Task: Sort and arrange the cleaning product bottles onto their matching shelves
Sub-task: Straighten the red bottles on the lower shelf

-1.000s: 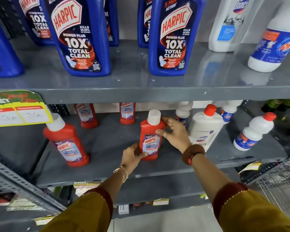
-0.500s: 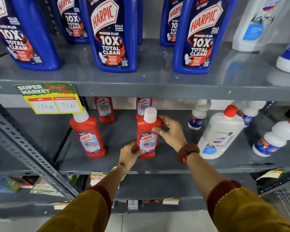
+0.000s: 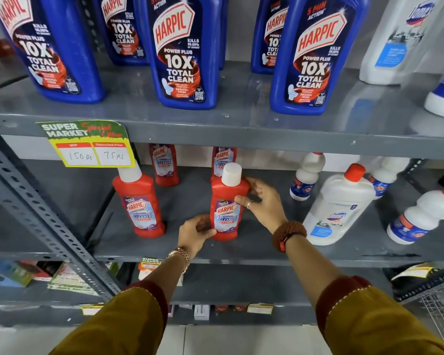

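Note:
A red Harpic bathroom cleaner bottle [image 3: 228, 208] with a white cap stands upright on the middle grey shelf [image 3: 241, 254]. My left hand [image 3: 194, 233] grips its lower left side. My right hand [image 3: 263, 203] holds its upper right shoulder. A second red bottle [image 3: 140, 206] stands to its left, and two more red bottles [image 3: 164, 165] stand behind near the back wall. Large blue Harpic bottles [image 3: 185, 55] line the upper shelf [image 3: 215, 129].
White bottles with red caps [image 3: 338, 206] stand on the right of the middle shelf, and white bottles [image 3: 400, 39] sit at the upper right. A price tag [image 3: 90, 144] hangs from the upper shelf edge. A slanted metal upright [image 3: 44, 216] crosses at left; a wire basket [image 3: 438, 311] is lower right.
The view has shifted so the shelves appear further right and closer. Both hands stay on the red bottle, which has been set a little more upright on the shelf.

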The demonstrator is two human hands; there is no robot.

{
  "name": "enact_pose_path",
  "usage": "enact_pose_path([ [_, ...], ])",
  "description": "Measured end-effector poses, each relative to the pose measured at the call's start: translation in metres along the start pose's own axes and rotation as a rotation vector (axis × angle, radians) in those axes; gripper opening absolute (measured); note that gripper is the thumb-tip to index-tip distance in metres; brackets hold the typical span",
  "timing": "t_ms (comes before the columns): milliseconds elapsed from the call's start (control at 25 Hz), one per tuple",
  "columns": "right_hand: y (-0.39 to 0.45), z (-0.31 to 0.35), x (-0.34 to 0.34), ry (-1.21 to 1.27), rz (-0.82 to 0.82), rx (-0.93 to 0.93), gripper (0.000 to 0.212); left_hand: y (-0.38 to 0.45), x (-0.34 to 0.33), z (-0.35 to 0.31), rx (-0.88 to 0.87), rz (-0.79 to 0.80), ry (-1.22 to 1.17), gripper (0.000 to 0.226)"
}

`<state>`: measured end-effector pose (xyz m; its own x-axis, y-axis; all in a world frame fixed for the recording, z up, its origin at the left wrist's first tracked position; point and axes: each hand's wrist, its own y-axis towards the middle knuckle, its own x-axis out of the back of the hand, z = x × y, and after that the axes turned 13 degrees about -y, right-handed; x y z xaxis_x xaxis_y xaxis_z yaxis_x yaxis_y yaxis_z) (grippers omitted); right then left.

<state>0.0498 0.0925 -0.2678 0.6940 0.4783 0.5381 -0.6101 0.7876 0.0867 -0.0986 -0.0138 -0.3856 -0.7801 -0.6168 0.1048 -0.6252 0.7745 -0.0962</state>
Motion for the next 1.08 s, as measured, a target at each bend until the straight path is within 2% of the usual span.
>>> enact_pose_path([
  [120,-0.007,-0.018,-0.006,0.037,0.088,-0.086,0.058,-0.015,0.029,0.01,-0.007,-0.081,0.051,0.039],
  [280,-0.014,-0.05,-0.024,-0.036,0.16,-0.166,0.057,-0.049,0.083,0.032,-0.059,-0.297,0.2,0.02],
  [360,-0.014,-0.062,-0.036,-0.074,0.189,-0.21,0.057,-0.059,0.105,0.034,-0.04,-0.437,0.196,0.022],
  [440,-0.014,-0.069,-0.048,-0.08,0.205,-0.247,0.059,-0.053,0.125,0.036,0.007,-0.544,0.219,0.037],
  [560,-0.013,-0.071,-0.065,-0.046,0.175,-0.287,0.059,-0.033,0.144,0.039,0.081,-0.492,0.241,0.064],
  [640,-0.012,-0.072,-0.071,-0.058,0.13,-0.301,0.056,-0.023,0.143,0.036,0.083,-0.439,0.209,0.069],
  [800,-0.014,-0.077,-0.076,-0.059,0.104,-0.324,0.057,-0.014,0.139,0.046,0.06,-0.378,0.117,0.063],
  [880,-0.021,-0.084,-0.07,-0.042,0.067,-0.325,0.056,-0.022,0.131,0.056,0.031,-0.463,0.094,0.059],
  [1000,-0.04,-0.102,-0.046,-0.115,-0.088,-0.278,0.044,-0.058,0.095,0.052,-0.05,-0.597,-0.017,0.03],
  [1080,-0.058,-0.115,-0.021,-0.126,-0.222,-0.267,0.028,-0.082,0.065,0.049,-0.112,-0.471,-0.021,0.021],
])
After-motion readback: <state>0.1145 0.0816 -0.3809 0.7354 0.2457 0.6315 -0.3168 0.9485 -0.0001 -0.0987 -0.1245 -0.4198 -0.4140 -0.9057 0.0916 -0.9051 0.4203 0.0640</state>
